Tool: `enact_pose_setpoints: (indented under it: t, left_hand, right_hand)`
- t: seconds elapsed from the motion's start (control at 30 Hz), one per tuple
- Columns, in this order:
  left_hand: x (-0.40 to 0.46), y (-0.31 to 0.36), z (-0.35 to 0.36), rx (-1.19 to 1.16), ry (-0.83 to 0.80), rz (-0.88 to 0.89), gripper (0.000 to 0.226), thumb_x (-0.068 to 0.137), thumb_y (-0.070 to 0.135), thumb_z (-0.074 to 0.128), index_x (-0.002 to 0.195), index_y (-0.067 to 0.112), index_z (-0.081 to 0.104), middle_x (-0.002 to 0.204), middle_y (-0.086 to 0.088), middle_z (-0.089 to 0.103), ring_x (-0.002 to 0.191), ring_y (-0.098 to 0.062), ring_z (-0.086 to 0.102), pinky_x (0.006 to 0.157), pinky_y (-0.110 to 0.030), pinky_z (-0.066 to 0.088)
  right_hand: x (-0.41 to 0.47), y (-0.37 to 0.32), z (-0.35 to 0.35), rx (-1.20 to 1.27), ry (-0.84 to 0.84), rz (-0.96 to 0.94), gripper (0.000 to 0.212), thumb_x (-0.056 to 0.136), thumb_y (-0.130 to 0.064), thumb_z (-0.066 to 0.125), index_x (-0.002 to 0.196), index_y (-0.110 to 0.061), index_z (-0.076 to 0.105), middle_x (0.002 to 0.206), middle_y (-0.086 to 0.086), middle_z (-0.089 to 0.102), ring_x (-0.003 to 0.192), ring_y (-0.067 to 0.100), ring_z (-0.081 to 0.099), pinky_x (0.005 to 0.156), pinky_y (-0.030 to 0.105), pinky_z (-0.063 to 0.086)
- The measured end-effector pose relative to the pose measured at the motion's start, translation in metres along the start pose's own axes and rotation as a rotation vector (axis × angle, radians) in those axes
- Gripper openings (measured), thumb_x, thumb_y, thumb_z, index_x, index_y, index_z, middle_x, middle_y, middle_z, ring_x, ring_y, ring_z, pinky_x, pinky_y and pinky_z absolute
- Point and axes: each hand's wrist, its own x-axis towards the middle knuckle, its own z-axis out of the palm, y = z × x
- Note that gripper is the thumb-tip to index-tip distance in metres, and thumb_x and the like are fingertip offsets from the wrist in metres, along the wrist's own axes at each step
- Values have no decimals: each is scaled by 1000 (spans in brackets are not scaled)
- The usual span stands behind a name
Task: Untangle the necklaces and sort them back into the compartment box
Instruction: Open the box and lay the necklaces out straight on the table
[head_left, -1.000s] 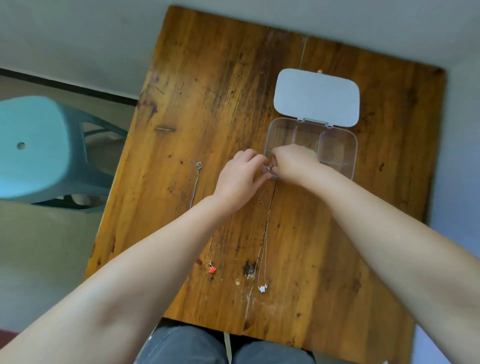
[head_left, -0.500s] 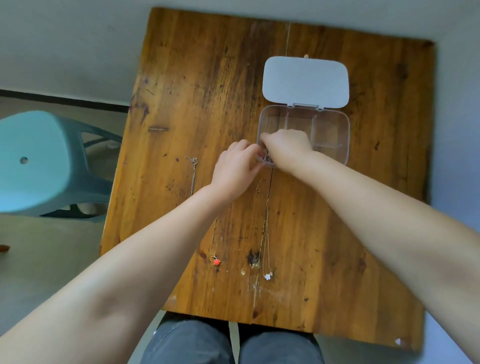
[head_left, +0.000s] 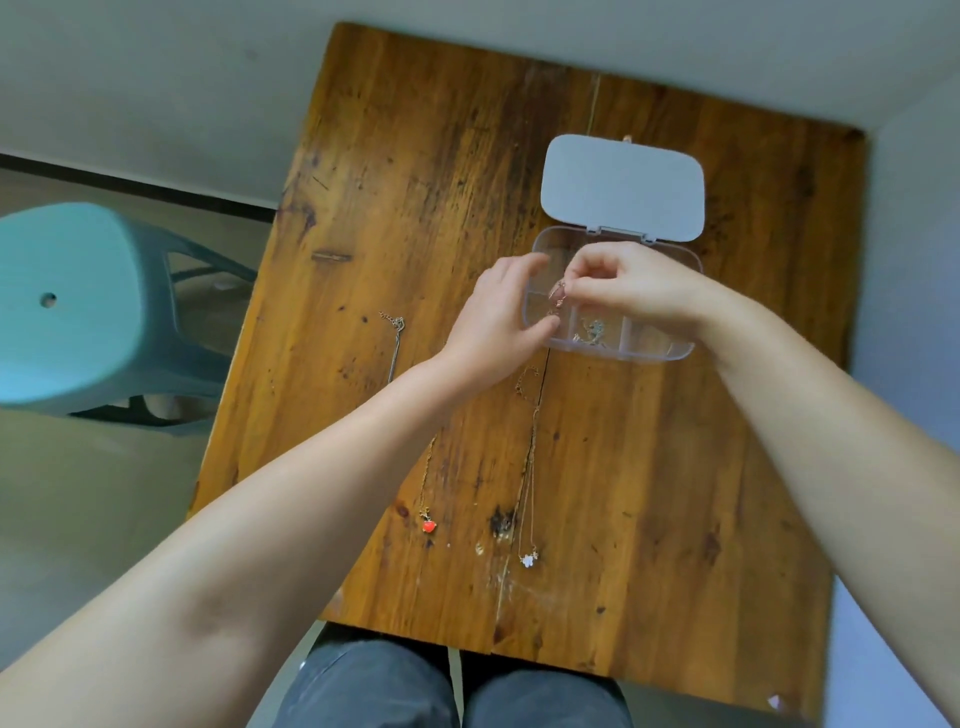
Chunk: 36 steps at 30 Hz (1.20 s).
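- Right hand (head_left: 639, 291), just right of frame centre: fingertips pinched on a bunched chain (head_left: 558, 297), holding it over the lower-left compartment of the box (head_left: 685, 347).
- Left hand (head_left: 498, 322), at frame centre: fingers loosely spread, grasping nothing that can be made out; thumb tip touches the box's left wall, apparently steadying it.
- Box: clear, divided, lid (head_left: 622, 187) hinged back flat on the tabletop (head_left: 415, 156). A silver necklace (head_left: 592, 332) already lies coiled in the lower-middle compartment.
- On the tabletop, below the hands: one necklace with a red pendant (head_left: 429, 526), one with a white pendant (head_left: 529, 560), laid out lengthwise and apart. A third chain (head_left: 396, 343) lies left of centre, partly hidden by the left forearm.
- Step in hand, as judged: lowering the pinched chain into its own compartment.
- To do it well: keep the box braced, feed the chain down in a slow coil, keep every loop inside the dividers and clear of the neighbouring silver necklace, then release.
- Risk: a trailing end draped over a divider could snag again.
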Motion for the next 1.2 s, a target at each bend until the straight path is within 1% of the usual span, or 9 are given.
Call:
enact_pose_setpoints:
  t: [0.07, 0.23, 0.37, 0.53, 0.77, 0.87, 0.93, 1.0, 1.2]
  left_hand:
    - [5, 20, -7, -132, -98, -4, 54, 87, 24, 62, 136, 15, 41, 139, -4, 46, 128, -13, 40, 105, -27, 32]
    - [8, 46, -14, -430, -447, -97, 20, 90, 32, 59, 103, 18, 64, 90, 4, 73, 90, -8, 67, 85, -24, 52]
    - [3, 47, -2, -454, -531, -126, 27, 91, 37, 55, 82, 15, 67, 58, 7, 57, 66, -11, 56, 69, -26, 47]
    - [-4, 43, 11, -478, -549, -173, 30, 92, 42, 52, 71, 24, 65, 50, 8, 45, 50, -7, 46, 62, -17, 47]
    - [-15, 49, 29, -675, -858, -384, 27, 97, 32, 49, 76, 16, 54, 55, 9, 36, 48, -9, 32, 55, -21, 45]
    - [-23, 63, 40, -933, -914, -466, 24, 100, 23, 41, 82, 13, 53, 62, 4, 57, 56, -12, 53, 79, -33, 53]
    - [-29, 72, 47, -1065, -915, -499, 25, 102, 18, 34, 84, 12, 51, 90, -7, 73, 86, -20, 69, 97, -40, 45]
    - [-36, 81, 55, -1138, -867, -534, 28, 102, 16, 30, 82, 14, 49, 118, -15, 66, 111, -22, 62, 104, -39, 40]
    - [-45, 94, 63, -1258, -648, -579, 22, 101, 12, 31, 89, 12, 50, 135, -15, 54, 128, -23, 48, 111, -39, 30]
  right_hand:
    - [-14, 0, -7, 252, 9, -17, 8, 89, -21, 60, 83, -19, 64, 87, 0, 75, 86, 17, 72, 76, 28, 59]
    - [-50, 12, -11, 503, 190, -61, 12, 95, -15, 54, 86, -18, 61, 77, 3, 74, 80, 24, 72, 75, 37, 60]
    - [-76, 35, -2, 682, 383, -45, 10, 94, -16, 54, 88, -20, 62, 72, -2, 72, 71, 14, 70, 63, 28, 58]
    - [-107, 81, 21, 792, 615, 129, 15, 94, -12, 54, 95, -21, 66, 71, -5, 70, 64, 8, 65, 58, 22, 53]
    - [-135, 118, 60, 797, 753, 390, 21, 97, -16, 49, 92, -23, 68, 88, 2, 65, 74, 11, 64, 60, 23, 51]
    - [-142, 116, 78, 629, 703, 453, 15, 98, -21, 46, 104, -27, 59, 108, -1, 64, 93, 11, 66, 70, 25, 55]
    - [-148, 107, 87, 557, 739, 434, 18, 98, -22, 45, 102, -28, 61, 104, -5, 66, 90, 9, 66, 69, 25, 54]
    - [-153, 96, 93, 527, 813, 399, 20, 98, -19, 44, 101, -26, 63, 93, -6, 69, 81, 9, 68, 63, 24, 51]
    - [-156, 66, 100, 564, 976, 305, 16, 97, -22, 47, 107, -31, 55, 94, -13, 67, 78, -3, 66, 55, 12, 51]
